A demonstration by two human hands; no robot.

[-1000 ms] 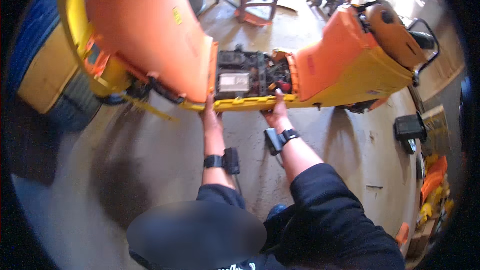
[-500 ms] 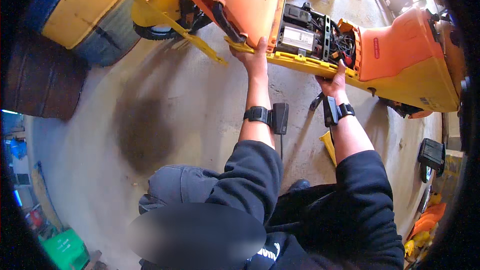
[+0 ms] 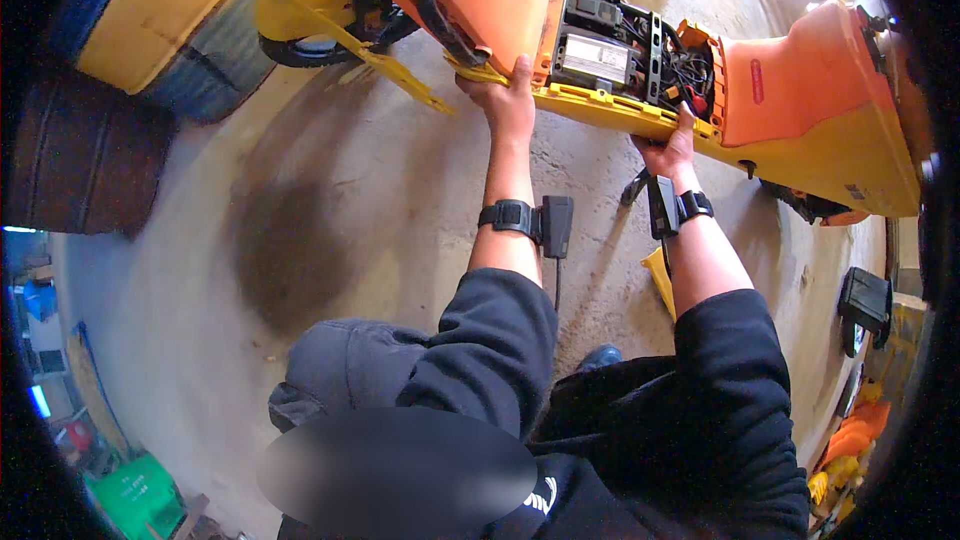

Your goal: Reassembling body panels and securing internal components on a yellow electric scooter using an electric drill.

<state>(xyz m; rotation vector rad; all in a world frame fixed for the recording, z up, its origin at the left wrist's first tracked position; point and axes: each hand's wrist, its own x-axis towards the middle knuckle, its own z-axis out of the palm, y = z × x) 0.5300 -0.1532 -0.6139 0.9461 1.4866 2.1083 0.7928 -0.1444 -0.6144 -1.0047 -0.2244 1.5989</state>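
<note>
Room lies between the forearms (image 3: pixel 511 155); cables (image 3: pixel 690 62) seemingly crowd the open bay (image 3: pixel 551 38).

I see orange panel (image 3: pixel 480 0) beyond left hand (image 3: pixel 503 105), yellow rim (image 3: pixel 610 110) at right hand (image 3: pixel 672 148), silver box (image 3: pixel 592 55) between, blue-yellow-grey banded drum (image 3: pixel 160 15) leftward of both.

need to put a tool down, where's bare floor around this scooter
Widest bare patch: the floor, left of the left forearm, bordered by the brown barrel and green container. A narrower strip lies between that forearm and the right forearm. Crowded: lower right, with orange and yellow parts, and the open bay of the scooter.
</note>
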